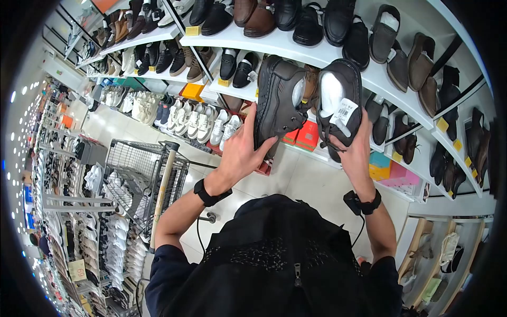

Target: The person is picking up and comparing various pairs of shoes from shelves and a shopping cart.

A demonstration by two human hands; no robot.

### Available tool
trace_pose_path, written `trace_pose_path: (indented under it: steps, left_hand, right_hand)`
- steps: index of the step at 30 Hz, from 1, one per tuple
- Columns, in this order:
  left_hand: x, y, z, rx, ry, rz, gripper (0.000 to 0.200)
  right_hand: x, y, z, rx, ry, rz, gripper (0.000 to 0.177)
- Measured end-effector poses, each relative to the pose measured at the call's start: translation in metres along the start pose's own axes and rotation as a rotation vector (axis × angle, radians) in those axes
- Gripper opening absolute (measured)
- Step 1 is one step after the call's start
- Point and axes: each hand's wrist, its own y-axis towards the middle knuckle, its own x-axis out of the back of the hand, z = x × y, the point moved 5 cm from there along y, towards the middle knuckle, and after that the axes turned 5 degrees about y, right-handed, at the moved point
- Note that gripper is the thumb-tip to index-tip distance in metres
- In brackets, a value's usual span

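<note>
In my left hand [244,150] is a dark brown lace-up shoe [275,98], gripped by its sole and turned on its side, with white stuffing in the opening. My right hand [355,150] grips the matching dark shoe [353,84], whose opening faces me. White paper stuffing [331,91] fills that one, and a white barcode tag [344,115] hangs over it. Both shoes are held side by side, up in front of the shelf edge. Dark loafers [245,71] on a lower shelf are just left of the left shoe.
White shelves [264,43] with many shoes curve across the front and right. A wire shopping cart [140,174] stands at my left on the tiled floor [288,182]. White sneakers [200,126] line a low shelf. Orange-red boxes [307,136] sit below the held shoes.
</note>
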Motion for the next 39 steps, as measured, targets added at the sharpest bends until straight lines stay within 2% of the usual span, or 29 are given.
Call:
trace_pose_path:
  steps: [1,3,5,6,8,11,13,15,28,30,31,33,34,35,38,39]
  left_hand:
    - [0.0,0.0,0.0,-0.009,-0.014,0.0,0.092]
    - [-0.001,-0.002,0.009,-0.007,-0.03,-0.009,0.09]
    - [-0.007,-0.001,0.023,-0.062,-0.378,0.024,0.087]
    - [-0.004,0.001,0.024,-0.076,-0.382,0.028,0.087]
    - [-0.008,-0.006,0.03,0.099,-0.841,0.156,0.09]
    - [-0.003,-0.011,0.037,0.178,-0.88,0.186,0.088]
    - [-0.007,-0.015,0.049,0.146,-0.862,0.183,0.09]
    - [-0.009,-0.022,0.059,0.23,-0.85,0.181,0.09]
    - [-0.001,-0.044,0.084,0.273,-0.921,0.159,0.089]
    - [-0.005,-0.051,0.09,0.33,-0.994,0.159,0.089]
    - [-0.006,-0.055,0.094,0.324,-0.989,0.153,0.089]
    - [-0.009,-0.064,0.101,0.331,-0.981,0.17,0.09]
    - [-0.008,-0.067,0.099,0.356,-1.085,0.214,0.091]
    - [-0.006,-0.071,0.1,0.347,-1.08,0.208,0.091]
    - [-0.012,-0.084,0.111,0.292,-1.205,0.223,0.093]
    - [-0.022,-0.095,0.13,0.383,-1.028,0.359,0.095]
  right_hand:
    - [0.002,-0.001,0.0,0.0,0.0,0.0,0.095]
    - [0.003,0.001,0.006,0.127,-0.161,-0.016,0.098]
    - [0.004,0.003,0.006,0.108,-0.114,-0.029,0.101]
    - [0.008,0.006,0.015,0.194,-0.21,-0.015,0.101]
    - [0.007,0.006,0.019,0.296,-0.322,0.011,0.102]
    - [0.006,0.008,0.028,0.319,-0.369,0.025,0.097]
    - [0.003,0.009,0.031,0.323,-0.367,0.016,0.096]
    - [-0.001,0.01,0.034,0.333,-0.41,0.026,0.096]
    - [-0.021,0.002,0.05,0.293,-0.452,0.154,0.099]
    - [-0.029,0.0,0.037,0.111,-0.138,0.268,0.096]
    - [-0.034,-0.002,0.033,0.118,-0.133,0.263,0.096]
    - [-0.051,-0.009,0.017,-0.155,0.55,0.444,0.093]
    - [-0.051,-0.008,0.014,-0.144,0.348,0.537,0.09]
    - [-0.061,-0.016,0.011,-0.421,0.753,0.577,0.094]
    - [-0.075,-0.035,0.01,-0.543,0.925,0.584,0.099]
    - [-0.079,-0.035,0.023,-0.543,0.963,0.717,0.1]
